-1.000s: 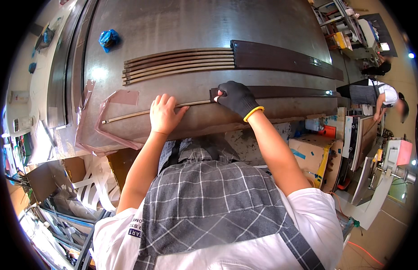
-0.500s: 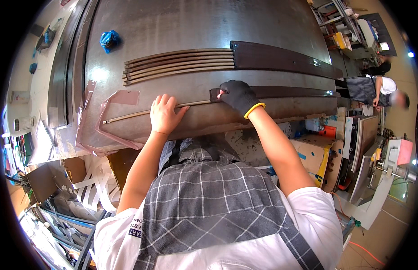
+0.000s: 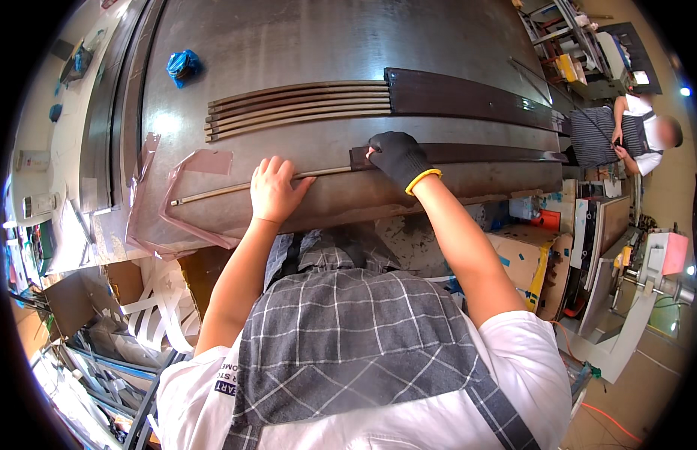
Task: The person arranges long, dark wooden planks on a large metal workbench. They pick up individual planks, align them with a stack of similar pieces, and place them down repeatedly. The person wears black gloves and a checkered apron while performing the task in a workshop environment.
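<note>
My bare left hand (image 3: 274, 190) lies over a thin metallic rod (image 3: 213, 196) near the table's front edge, fingers stretched forward and thumb out to the right. My right hand (image 3: 398, 162), in a black glove with a yellow cuff, is closed on the left end of a long dark brown strip (image 3: 483, 154). The rod runs rightward to this strip's end; the glove hides part of where they meet. Farther back, several similar rods (image 3: 299, 105) lie side by side, their right ends meeting a wider dark brown panel (image 3: 461, 97).
The metal worktable (image 3: 326, 45) carries a blue plastic-wrapped bundle (image 3: 183, 67) at far left. Peeled brownish film (image 3: 206, 161) lies left of my left hand. At the right end, another person (image 3: 633, 135) holds a thin dark length. A cardboard box (image 3: 524, 259) stands below the right front edge.
The person at the right end has shifted and now has both hands forward, holding a thin dark length. A thin line shows at the table's far right. My hands have hardly moved.
</note>
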